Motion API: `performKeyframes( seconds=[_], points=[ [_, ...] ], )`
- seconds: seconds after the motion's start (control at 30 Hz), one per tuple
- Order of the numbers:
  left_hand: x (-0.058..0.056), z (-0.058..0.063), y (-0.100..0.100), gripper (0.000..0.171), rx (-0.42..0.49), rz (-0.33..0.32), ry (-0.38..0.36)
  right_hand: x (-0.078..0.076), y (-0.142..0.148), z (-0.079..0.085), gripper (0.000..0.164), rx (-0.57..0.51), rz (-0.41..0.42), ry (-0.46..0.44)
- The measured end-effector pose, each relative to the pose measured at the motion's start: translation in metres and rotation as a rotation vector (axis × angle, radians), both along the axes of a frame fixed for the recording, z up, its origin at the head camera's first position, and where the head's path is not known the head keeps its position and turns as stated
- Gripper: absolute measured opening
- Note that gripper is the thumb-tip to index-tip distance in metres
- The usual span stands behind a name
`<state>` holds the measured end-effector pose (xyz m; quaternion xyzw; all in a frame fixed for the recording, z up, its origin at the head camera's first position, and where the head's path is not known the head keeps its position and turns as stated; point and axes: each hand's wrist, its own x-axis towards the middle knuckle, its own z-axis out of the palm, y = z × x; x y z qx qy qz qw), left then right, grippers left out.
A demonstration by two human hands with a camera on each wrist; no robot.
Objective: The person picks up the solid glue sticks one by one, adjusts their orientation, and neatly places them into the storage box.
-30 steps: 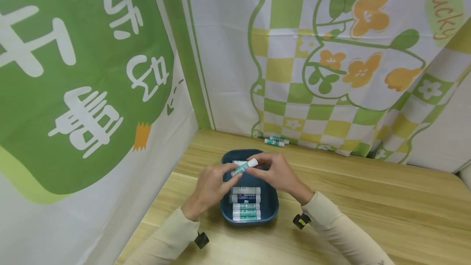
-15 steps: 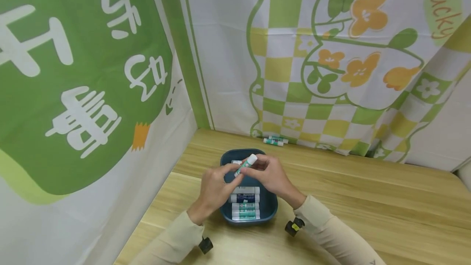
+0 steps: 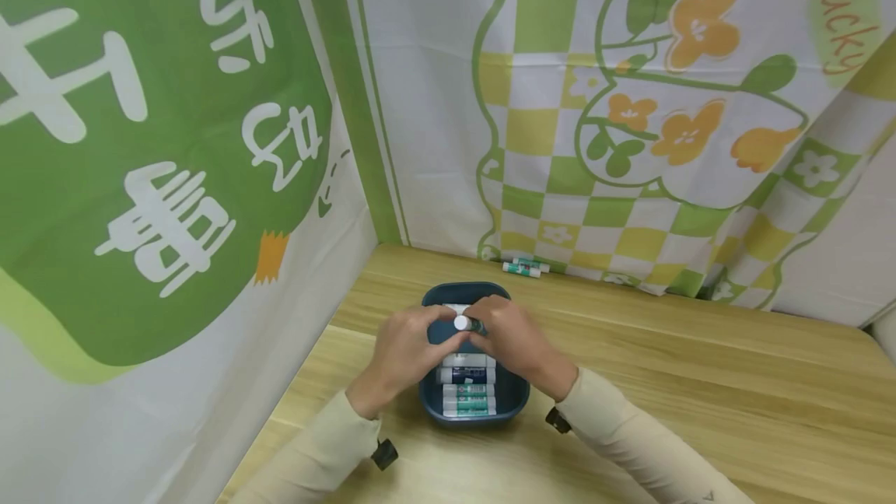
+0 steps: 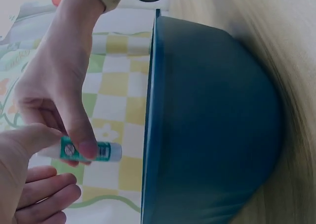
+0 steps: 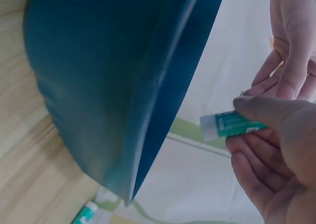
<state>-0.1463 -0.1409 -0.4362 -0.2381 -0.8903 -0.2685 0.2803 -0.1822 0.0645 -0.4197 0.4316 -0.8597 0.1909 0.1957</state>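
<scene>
Above the dark blue bin [image 3: 518, 399], a white-and-green glue stick [image 5: 236, 124] is held between both hands, its white cap end facing up in the head view. My right hand [image 3: 518, 341] pinches the green barrel with thumb and fingers. At the cap end, my left hand [image 3: 407, 344] has its thumb and fingers round the stick, the lower fingers loosely spread in the left wrist view. Inside the bin lie several more sticks: a white one [image 3: 476, 360], a dark blue one [image 3: 470, 376] and green ones [image 3: 469, 401]. Another white stick [image 3: 456, 308] sits at its far end.
Two green-and-white glue sticks [image 3: 522, 270] lie on the wooden table [image 3: 686, 379] against the back cloth. Printed cloth walls [image 3: 595, 201] border the table at the back and left.
The held glue stick has turned from lying slanted to pointing its cap upward. My right hand has rotated with it, and my left hand stays close to the cap end.
</scene>
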Motion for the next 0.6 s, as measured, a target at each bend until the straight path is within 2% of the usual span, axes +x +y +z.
performKeyframes(
  seconds=[0.1, 0.23, 0.37, 0.6],
  points=[
    [0.003, 0.002, 0.002, 0.027, -0.039, 0.005, 0.016, 0.003, -0.004, 0.001, 0.026, 0.055, -0.006, 0.06],
    [0.005, -0.001, 0.003, 0.024, -0.029, 0.014, 0.009, 0.001, -0.006, -0.005, 0.026, 0.066, 0.006, 0.102],
    [0.005, -0.003, 0.0, 0.022, 0.06, -0.005, -0.041, -0.003, -0.001, -0.008, 0.027, 0.019, 0.046, 0.075],
    [0.001, -0.006, -0.008, 0.02, 0.276, -0.072, -0.128, -0.012, 0.013, -0.006, 0.024, -0.08, 0.11, 0.021]
  ],
)
